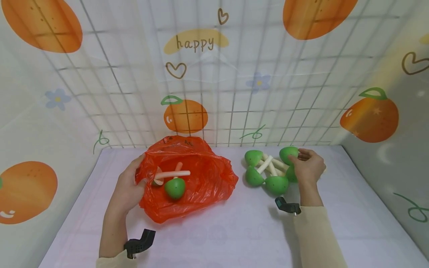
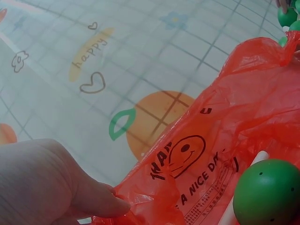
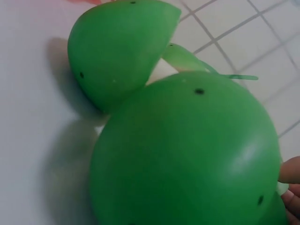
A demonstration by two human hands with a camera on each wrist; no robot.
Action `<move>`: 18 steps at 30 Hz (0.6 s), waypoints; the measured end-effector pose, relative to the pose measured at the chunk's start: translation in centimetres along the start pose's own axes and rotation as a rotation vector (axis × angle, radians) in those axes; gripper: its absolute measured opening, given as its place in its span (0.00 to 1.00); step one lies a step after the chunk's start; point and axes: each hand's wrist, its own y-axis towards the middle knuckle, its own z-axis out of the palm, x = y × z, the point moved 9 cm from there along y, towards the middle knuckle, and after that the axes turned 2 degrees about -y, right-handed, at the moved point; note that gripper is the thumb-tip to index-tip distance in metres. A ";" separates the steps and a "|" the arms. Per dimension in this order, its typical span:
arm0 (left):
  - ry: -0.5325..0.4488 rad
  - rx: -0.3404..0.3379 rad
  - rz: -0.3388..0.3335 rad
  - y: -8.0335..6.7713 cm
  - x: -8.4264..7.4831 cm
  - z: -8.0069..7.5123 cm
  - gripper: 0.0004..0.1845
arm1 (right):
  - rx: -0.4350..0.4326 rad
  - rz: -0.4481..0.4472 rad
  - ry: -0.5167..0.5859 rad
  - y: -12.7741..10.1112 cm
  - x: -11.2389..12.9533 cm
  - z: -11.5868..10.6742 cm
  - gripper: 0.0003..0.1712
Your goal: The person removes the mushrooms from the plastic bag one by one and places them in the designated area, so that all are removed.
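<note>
Left hand pinching the rim of the red plastic bag, inside it a green toy mushroom beside half-hidden pieces; right hand curled on a green cap in the pile.

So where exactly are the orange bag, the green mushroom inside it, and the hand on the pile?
orange bag (image 1: 207, 178): head view, crinkled right side.
green mushroom (image 1: 175, 188): head view, cap.
right hand (image 1: 310, 167): head view, back of the hand.
</note>
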 end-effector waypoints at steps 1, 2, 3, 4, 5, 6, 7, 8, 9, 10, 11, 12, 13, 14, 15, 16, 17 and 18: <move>0.000 0.000 0.000 0.0 0.0 0.0 0.41 | -0.001 0.001 0.004 0.0 0.0 0.0 0.29; 0.000 0.000 0.000 0.0 0.0 0.0 0.41 | -0.003 0.003 0.006 0.1 -0.1 -0.1 0.29; -0.001 0.000 0.000 0.0 0.1 0.0 0.41 | -0.006 0.004 0.011 0.1 -0.1 -0.1 0.28; -0.003 0.000 0.000 0.0 0.1 0.0 0.41 | -0.009 0.007 0.013 0.1 -0.1 -0.1 0.28; -0.004 0.002 0.001 0.0 0.1 0.0 0.41 | -0.013 0.010 0.014 0.1 -0.2 -0.2 0.28; -0.006 0.002 0.001 0.0 0.1 0.0 0.41 | -0.016 0.012 0.013 0.1 -0.2 -0.2 0.28; -0.006 0.002 0.000 0.0 0.1 0.0 0.41 | -0.019 0.015 0.011 0.2 -0.3 -0.3 0.28; -0.007 0.002 0.000 0.0 0.1 0.0 0.41 | -0.022 0.018 0.007 0.2 -0.3 -0.3 0.29; -0.007 0.002 0.000 0.0 0.1 0.0 0.42 | -0.025 0.020 0.002 0.2 -0.4 -0.4 0.29; -0.007 0.002 0.000 0.0 0.1 0.0 0.42 | -0.028 0.021 -0.007 0.2 -0.5 -0.4 0.29; -0.008 0.002 0.001 0.0 0.1 0.0 0.41 | -0.029 0.023 -0.014 0.2 -0.5 -0.5 0.28; -0.007 0.001 0.002 0.0 0.1 0.0 0.41 | -0.030 0.025 -0.022 0.3 -0.6 -0.5 0.29; -0.006 0.001 0.003 0.0 0.1 0.0 0.41 | -0.028 0.029 -0.030 0.3 -0.7 -0.5 0.29; -0.006 0.000 0.004 0.0 0.1 0.0 0.41 | -0.026 0.032 -0.035 0.3 -0.8 -0.4 0.29; -0.005 0.000 0.005 0.0 0.1 0.0 0.41 | -0.024 0.035 -0.039 0.3 -0.9 -0.4 0.29; -0.005 0.000 0.005 0.0 0.1 0.0 0.41 | -0.020 0.039 -0.043 0.4 -1.0 -0.3 0.29; -0.006 0.000 0.005 0.0 0.1 0.0 0.41 | -0.013 0.044 -0.046 0.4 -1.0 -0.3 0.29; -0.005 0.000 0.004 0.0 0.1 0.0 0.41 | -0.004 0.048 -0.052 0.4 -1.2 -0.2 0.30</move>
